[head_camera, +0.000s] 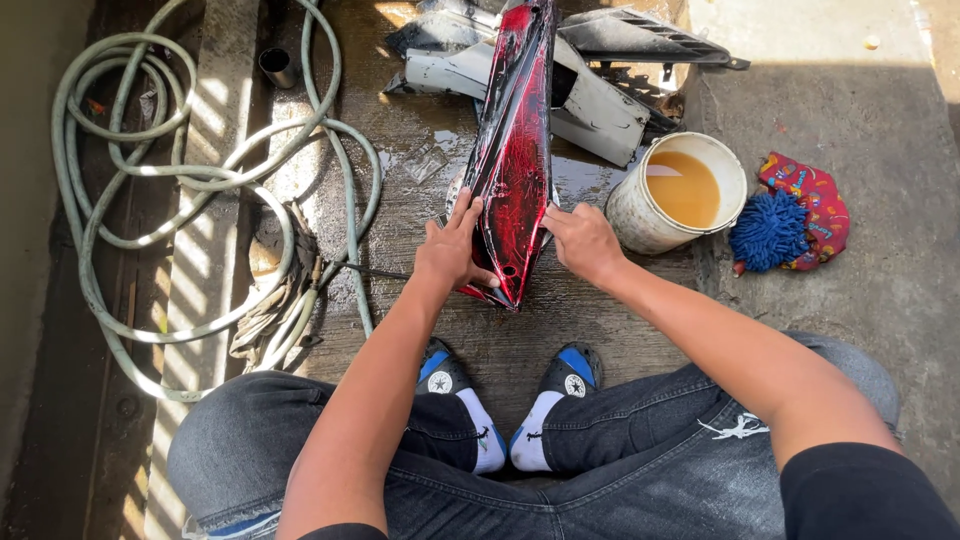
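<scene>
1. While the person sat low on the wet ground, two hands held one long red and black panel (515, 140) that stood on its end.
2. The left hand (450, 250) pressed on the panel's left side with its fingers spread flat, not wrapped around it.
3. The right hand (583, 240) touched the right edge with its fingers curled against it.
4. One white bucket (640, 215) of brown water stood just right of the panel.
5. One blue fluffy mitt (768, 230) lay beside one red cloth (815, 205).
6. One long green hose (190, 180) lay in loops on the left.
7. Some white and grey panels (590, 100) lay behind; I could not count them.
8. Two shoes (505, 385) showed below.
</scene>
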